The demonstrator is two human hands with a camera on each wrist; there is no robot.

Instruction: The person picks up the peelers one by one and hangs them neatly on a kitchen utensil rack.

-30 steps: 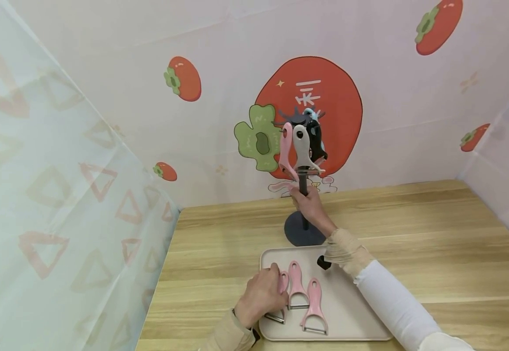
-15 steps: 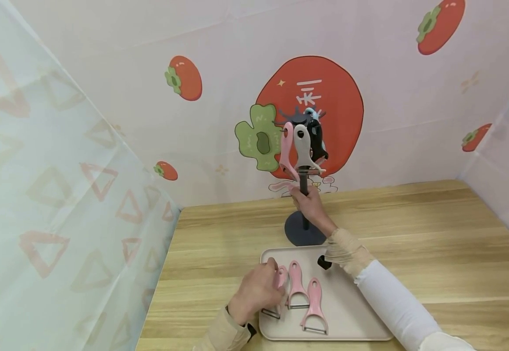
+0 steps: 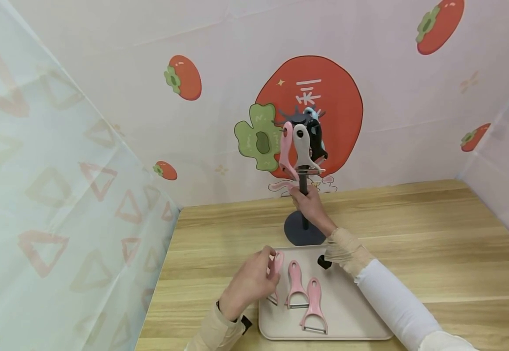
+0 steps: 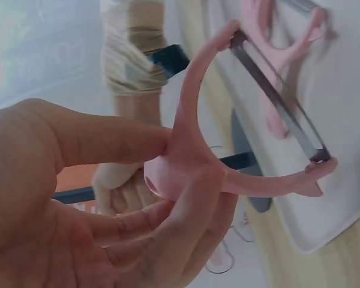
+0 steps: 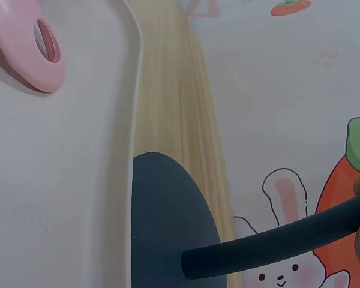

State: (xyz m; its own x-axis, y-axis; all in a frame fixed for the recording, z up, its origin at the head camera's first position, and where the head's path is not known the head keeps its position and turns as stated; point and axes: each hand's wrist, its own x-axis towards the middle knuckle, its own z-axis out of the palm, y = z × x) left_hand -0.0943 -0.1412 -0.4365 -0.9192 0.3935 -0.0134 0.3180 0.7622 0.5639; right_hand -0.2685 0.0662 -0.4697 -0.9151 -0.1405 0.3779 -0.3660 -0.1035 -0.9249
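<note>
My left hand [image 3: 246,282] pinches a pink peeler [image 4: 189,147] by its handle between thumb and fingers. The peeler is over the left part of a pale tray [image 3: 346,312], its U-shaped blade end pointing away from the palm in the left wrist view. Two more pink peelers lie on the tray, a rear one [image 3: 295,275] and a front one [image 3: 314,295]. My right hand [image 3: 310,205] grips the dark pole of a stand [image 3: 299,231] behind the tray. On its hooks hang a pink peeler [image 3: 285,146], a white peeler [image 3: 301,144], a black peeler [image 3: 315,141] and something light blue, partly hidden.
The wooden table [image 3: 434,253] runs back to a wall covering [image 3: 390,87] printed with fruit. At the left rises a pale patterned side sheet [image 3: 83,219]. My right forearm reaches across the tray's right side.
My left hand has moved back and left with the pink peeler, which has shifted away from the other two. The right hand stays on the pole.
</note>
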